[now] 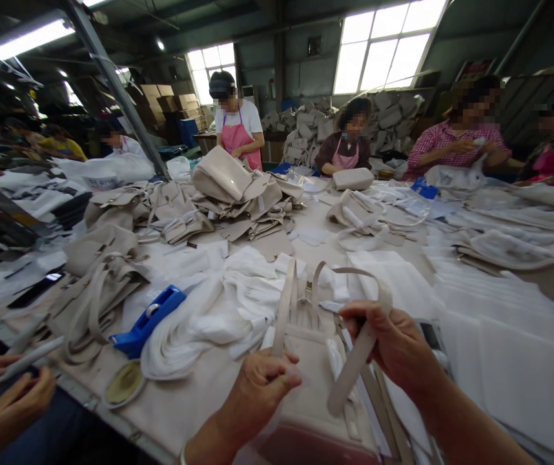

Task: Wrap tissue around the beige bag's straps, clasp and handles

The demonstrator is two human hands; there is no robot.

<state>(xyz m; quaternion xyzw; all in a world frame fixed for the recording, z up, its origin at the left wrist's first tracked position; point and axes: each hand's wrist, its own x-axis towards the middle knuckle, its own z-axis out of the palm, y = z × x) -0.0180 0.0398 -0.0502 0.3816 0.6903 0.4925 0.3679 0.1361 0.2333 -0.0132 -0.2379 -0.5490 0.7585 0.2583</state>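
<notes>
A beige handbag (pixel 313 368) lies on the table right in front of me, its straps rising toward the middle. My left hand (pixel 260 387) is closed, pinching one beige strap (pixel 284 307) near the bag's top edge. My right hand (pixel 393 345) is closed round another flat beige strap (pixel 352 371), whose loose end hangs down over the bag. White wrapping paper (pixel 219 316) lies crumpled just left of the bag.
A blue tape dispenser (pixel 146 321) sits at the left, beside loose beige bags (pixel 97 284). A heap of beige bags (pixel 238 194) fills the table's middle. White sheets (pixel 509 361) cover the right. Another person's hands (pixel 0 394) work at lower left; several workers stand or sit opposite.
</notes>
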